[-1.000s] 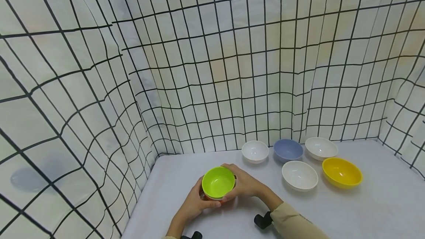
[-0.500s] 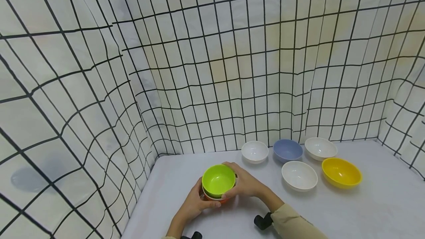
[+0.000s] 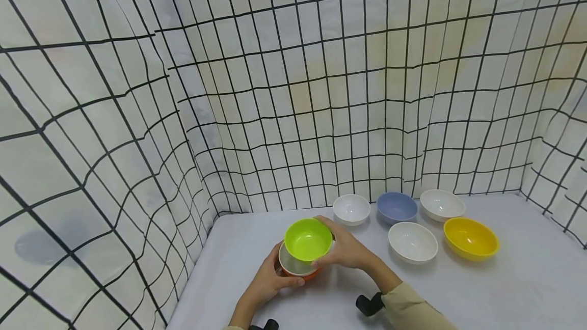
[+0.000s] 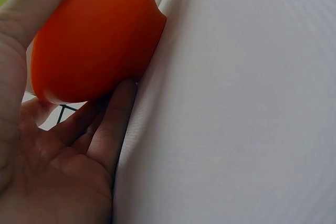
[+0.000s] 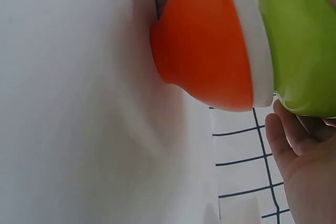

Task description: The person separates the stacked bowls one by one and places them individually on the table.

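A green bowl (image 3: 308,240) is gripped by my right hand (image 3: 343,249), thumb on the near side and fingers on the far side. It is raised and overlaps a white bowl (image 3: 292,266), which is nested inside an orange bowl (image 5: 202,45). My left hand (image 3: 269,280) holds the orange bowl from the left, with the thumb in front and the other fingers behind. In the left wrist view the orange bowl (image 4: 100,35) has its foot at the white cloth. The right wrist view shows the white rim projecting above the orange wall, right beside the green bowl (image 5: 302,45).
To the right stand a small white bowl (image 3: 351,210), a blue bowl (image 3: 397,208), another white bowl (image 3: 442,204), a front white bowl (image 3: 413,242) and a yellow bowl (image 3: 471,239). A white wall with a black grid (image 3: 293,116) closes off the table's (image 3: 513,289) back and sides.
My right hand has lifted the green bowl out of the white one and shifted it up and slightly right, uncovering the white interior. The left hand stays on the orange bowl.
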`<state>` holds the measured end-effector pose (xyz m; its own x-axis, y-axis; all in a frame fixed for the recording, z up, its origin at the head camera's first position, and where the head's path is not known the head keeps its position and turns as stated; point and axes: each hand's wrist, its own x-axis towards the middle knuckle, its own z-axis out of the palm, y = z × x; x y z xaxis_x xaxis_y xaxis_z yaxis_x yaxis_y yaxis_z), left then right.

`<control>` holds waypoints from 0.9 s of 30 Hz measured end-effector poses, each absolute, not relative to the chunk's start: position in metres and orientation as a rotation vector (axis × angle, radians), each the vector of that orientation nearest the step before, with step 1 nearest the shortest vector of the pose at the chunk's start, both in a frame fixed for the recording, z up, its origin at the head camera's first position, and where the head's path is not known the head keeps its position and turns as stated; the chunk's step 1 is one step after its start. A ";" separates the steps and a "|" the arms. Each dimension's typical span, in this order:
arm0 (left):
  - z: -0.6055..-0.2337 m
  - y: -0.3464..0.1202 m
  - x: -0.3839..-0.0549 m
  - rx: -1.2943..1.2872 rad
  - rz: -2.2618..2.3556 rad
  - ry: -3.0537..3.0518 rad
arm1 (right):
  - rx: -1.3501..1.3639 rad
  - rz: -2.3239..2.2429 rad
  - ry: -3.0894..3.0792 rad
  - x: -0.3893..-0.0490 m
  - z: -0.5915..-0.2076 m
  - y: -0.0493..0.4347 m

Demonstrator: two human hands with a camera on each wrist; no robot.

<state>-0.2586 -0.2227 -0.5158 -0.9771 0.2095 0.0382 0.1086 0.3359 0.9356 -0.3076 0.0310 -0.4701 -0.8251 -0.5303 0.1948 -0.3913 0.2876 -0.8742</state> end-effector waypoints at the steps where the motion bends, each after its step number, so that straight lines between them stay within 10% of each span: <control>1: -0.515 -0.223 -0.258 0.297 1.729 2.501 | -0.870 -1.586 2.405 -0.307 -0.470 0.033; 27: -0.516 -0.223 -0.260 0.305 1.786 2.440 | -0.485 -1.806 2.515 -0.286 -0.473 0.064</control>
<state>-0.2596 -0.2233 -0.5160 -0.9746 0.2212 0.0351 0.1003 0.2911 0.9514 -0.2861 0.0644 -0.4730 -0.9522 -0.2525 0.1721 -0.2438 0.2882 -0.9260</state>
